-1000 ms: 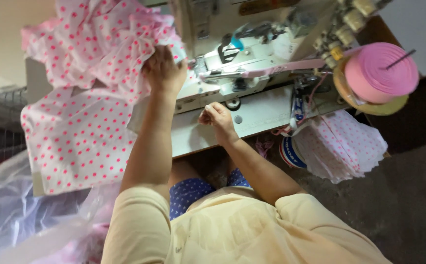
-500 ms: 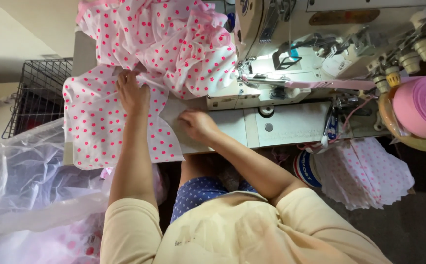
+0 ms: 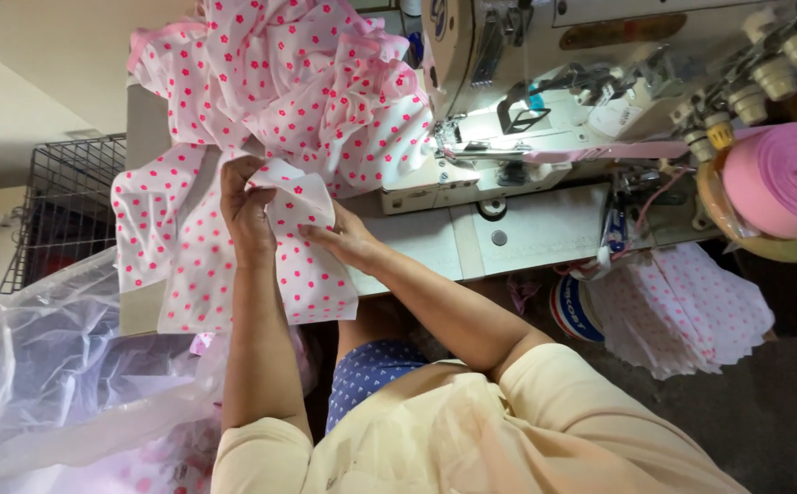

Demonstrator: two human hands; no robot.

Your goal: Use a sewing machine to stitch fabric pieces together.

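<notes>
L hand point(image 3: 245, 215) grip shut on dotted fabric point(image 3: 302, 206) | R hand point(image 3: 348, 240) pinching same piece | by sewing machine point(image 3: 527, 110)

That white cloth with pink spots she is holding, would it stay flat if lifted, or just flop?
Probably flop: the spotted cloth folds around the left hand and right hand and heaps in loose crumples near the sewing machine. It likely weighs little, since the part hanging over the table edge looks thin.

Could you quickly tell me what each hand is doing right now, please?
Left hand: closed, gripping a piece of the dotted fabric.
Right hand: fingers under the same fabric, holding it.
</notes>
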